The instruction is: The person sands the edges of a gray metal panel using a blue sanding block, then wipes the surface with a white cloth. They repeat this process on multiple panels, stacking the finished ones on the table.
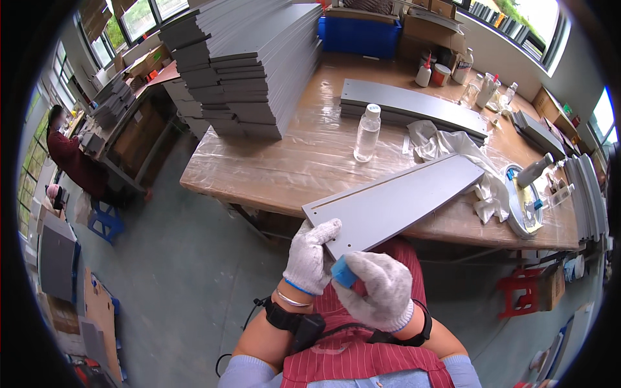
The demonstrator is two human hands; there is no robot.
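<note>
Grey panel (394, 200): lay ahead and to the right of the left hand (309, 258), its far part over the tabletop (259, 174), its near end jutting past the edge.
Long axis: ran diagonally from the left hand away to the right; the short end with two holes faced the person, and a dark groove followed the far long side.
Left hand: gloved, clasping the near-left corner, thumb on the upper face, fingers mostly hidden.
Right hand (378, 288): gloved, curled in a pinch around a blue block (343, 272) by the panel's near edge; contact could not be told.
Handling: seemed stiff, moderately heavy, smooth enough to slip, with corners liable to chip.
Best hold: probably both long edges, near mid-length.
Clear bottle (367, 134): stood upright, beyond the left hand.
</note>
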